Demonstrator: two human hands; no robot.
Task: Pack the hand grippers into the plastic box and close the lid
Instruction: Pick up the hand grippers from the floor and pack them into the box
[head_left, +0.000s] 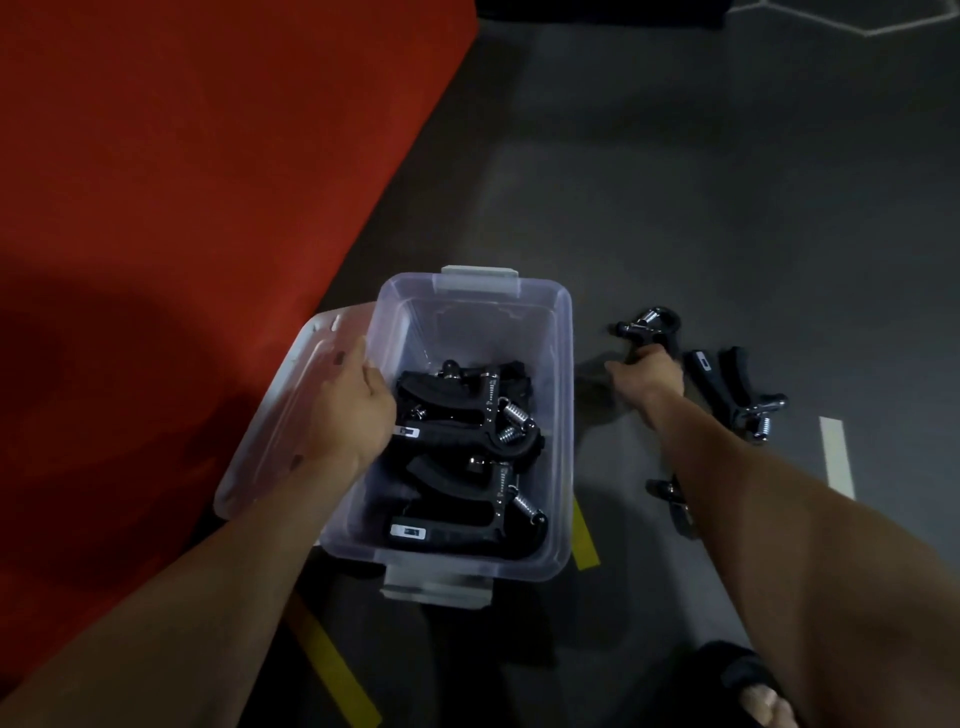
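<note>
Red mat (182, 182) fills the upper left; dark grey floor (701, 182) takes up the rest, with yellow tape strips (332, 670) near the bottom and a white strip (836, 457) at right.

Plastic box (563, 364), clear, lidless, sits on the floor at centre, its left side against the mat edge. Grey latches at its far and near ends. Lid (280, 415), translucent, lies tilted just left of the box, partly over the mat.

Inside the box: several black hand grippers (467, 441) with chrome springs, piled toward the near half.

Left hand (353, 410) at the box's left rim, fingers reaching onto the lid; fingers look fairly straight, thumb over the box interior. Whether this grip actually clasps the lid or only rests on it: cannot tell.

Right hand (647, 376) on the floor right of the box, grip curled closed around the handles of one gripper (649, 325), its chrome head pointing away from the person.

Second loose gripper (727, 384) lies on the floor just right of that hand. Third gripper (675, 501), nearer, is partly hidden behind the right forearm.

Bottom right corner: a foot in a dark sandal (748, 680).
</note>
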